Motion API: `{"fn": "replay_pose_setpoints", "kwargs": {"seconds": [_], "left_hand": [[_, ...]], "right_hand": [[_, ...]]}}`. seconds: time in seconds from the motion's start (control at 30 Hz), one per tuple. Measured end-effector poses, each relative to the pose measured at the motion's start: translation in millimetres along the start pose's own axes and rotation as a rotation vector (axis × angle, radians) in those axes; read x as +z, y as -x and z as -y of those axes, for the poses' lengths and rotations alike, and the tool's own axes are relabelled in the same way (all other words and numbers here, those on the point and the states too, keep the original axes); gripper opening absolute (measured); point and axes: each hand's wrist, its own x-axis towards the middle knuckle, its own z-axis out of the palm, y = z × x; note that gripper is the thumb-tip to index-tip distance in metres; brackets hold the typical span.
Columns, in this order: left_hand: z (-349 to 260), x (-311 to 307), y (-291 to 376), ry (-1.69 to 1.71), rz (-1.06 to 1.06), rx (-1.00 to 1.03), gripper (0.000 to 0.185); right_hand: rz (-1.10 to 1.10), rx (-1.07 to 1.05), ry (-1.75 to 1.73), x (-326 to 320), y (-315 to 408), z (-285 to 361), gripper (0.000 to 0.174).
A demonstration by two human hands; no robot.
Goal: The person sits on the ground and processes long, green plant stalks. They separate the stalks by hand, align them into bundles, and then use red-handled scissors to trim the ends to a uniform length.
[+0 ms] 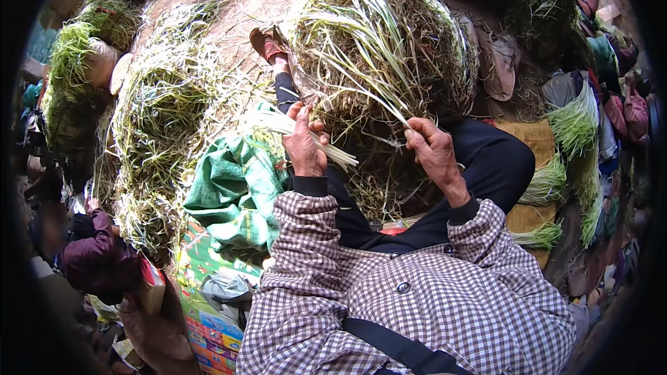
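My left hand (306, 143) grips a small bunch of pale, chive-like stalks (337, 155), their white ends pointing down to the right. Between the thumb and fingers of my right hand (431, 152) are the ends of a few long stalks (383, 100), whose leaves trail up and left over a large heap (359, 31) of the same plant. Roots and dry, soil-brown matter cover much of that heap. A crumpled green cloth (229, 187) lies left of my left hand, with pale leaf ends resting above it.
Tangled green and straw-coloured trimmings (161, 109) spread along the left. Bundles of cleaned greens (544, 182) lie on a yellow-brown mat (531, 219) at the right. A person in a dark purple jacket (96, 255) sits at the lower left, beside a colourful printed sheet (213, 333).
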Motion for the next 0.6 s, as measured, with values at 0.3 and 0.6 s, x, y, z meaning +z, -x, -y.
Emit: {"fn": "replay_pose_setpoints", "kwargs": {"seconds": [0.3,0.6], "left_hand": [[43,30,69,-0.126,0.2,-0.335,0.025],[38,30,66,-0.104,0.25,-0.214,0.023]], "right_hand": [[-0.012,-0.286,0.339,33,26,-10,0.024],[0.14,0.329,-0.469,36,22,-2,0.02]]}}
